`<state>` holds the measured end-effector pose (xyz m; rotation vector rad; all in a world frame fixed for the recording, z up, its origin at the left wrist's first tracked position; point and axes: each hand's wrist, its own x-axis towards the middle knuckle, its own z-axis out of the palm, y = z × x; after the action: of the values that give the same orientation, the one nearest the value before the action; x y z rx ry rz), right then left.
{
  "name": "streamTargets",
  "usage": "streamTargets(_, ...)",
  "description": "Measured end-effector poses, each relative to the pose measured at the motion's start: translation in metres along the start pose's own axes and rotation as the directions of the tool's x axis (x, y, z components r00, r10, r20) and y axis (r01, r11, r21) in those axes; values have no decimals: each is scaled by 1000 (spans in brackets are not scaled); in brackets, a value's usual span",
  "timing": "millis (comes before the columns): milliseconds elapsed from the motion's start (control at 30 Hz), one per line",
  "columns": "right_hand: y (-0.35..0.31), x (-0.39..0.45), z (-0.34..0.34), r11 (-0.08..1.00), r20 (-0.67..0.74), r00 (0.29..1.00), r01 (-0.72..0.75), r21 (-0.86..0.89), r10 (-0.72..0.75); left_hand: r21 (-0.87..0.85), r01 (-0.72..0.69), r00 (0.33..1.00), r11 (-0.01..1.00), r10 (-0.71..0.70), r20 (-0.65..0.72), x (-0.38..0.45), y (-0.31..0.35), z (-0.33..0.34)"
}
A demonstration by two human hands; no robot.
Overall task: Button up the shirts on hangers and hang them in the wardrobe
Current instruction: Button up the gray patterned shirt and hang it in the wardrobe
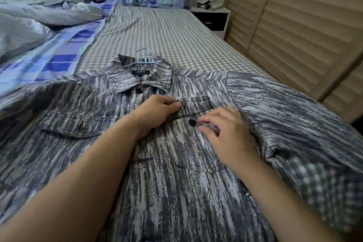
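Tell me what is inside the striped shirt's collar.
A light blue hanger sits inside the striped shirt: its hook pokes out above the collar onto the checked bedsheet, and part of its bar shows beside the dark label. Its shoulders are hidden under the fabric.

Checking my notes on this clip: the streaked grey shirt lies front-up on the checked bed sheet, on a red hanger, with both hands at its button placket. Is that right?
Not quite: the hanger is light blue, not red, as the head view shows at the collar. The rest holds: the streaked grey shirt lies front-up on the checked bed sheet, with the left hand and right hand at its placket.
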<state>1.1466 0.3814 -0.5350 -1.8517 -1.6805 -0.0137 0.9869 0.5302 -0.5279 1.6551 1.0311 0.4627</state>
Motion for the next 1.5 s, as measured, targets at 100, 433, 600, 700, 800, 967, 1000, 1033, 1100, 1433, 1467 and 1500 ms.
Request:
streamTargets(100,-4,5,-2,993,187,982,43,-113,-22,-91,38,998,995,-34,47,-1,0,-2)
streamTargets(433,-19,5,12,977,54,998,35,-208,-25,-168,107,974,980,-69,217,-20,12,0)
streamTargets(600,-37,8,18,988,-30,994,-105,-115,102,-24,-51,991,998,53,119,-23,3,9)
streamTargets(700,-45,8,23,980,6,990,-139,-142,141,-57,-73,993,996,78,89,-22,2,11)
streamTargets(800,-40,2,19,965,25,975,-213,-151,220,-101,-64,995,993,72,71,-23,3,8)
streamTargets(967,-31,3,0,984,-127,992,-37,-172,16,-65,-94,987,993,102,124,-24,1,6)
streamTargets(1000,-26,8,-4,981,-92,995,26,-193,-45,-15,-136,982,991,137,128,-25,0,6)
streamTargets(1033,-20,14,-5,980,-14,998,61,-191,-65,30,-179,976,983,173,132,-26,0,7)
streamTargets(1100,-9,21,-2,995,105,994,29,-100,-18,89,-242,965,966,229,130,-29,0,9)
streamTargets(1433,9,26,-2,957,240,958,-207,201,157,552,-497,858,670,476,195,-29,2,19)
streamTargets(1467,12,26,-2,947,236,958,-218,237,162,604,-521,835,603,506,215,-29,3,20)
streamTargets(1500,13,26,-2,935,232,959,-225,273,163,639,-538,819,550,522,240,-28,5,21)
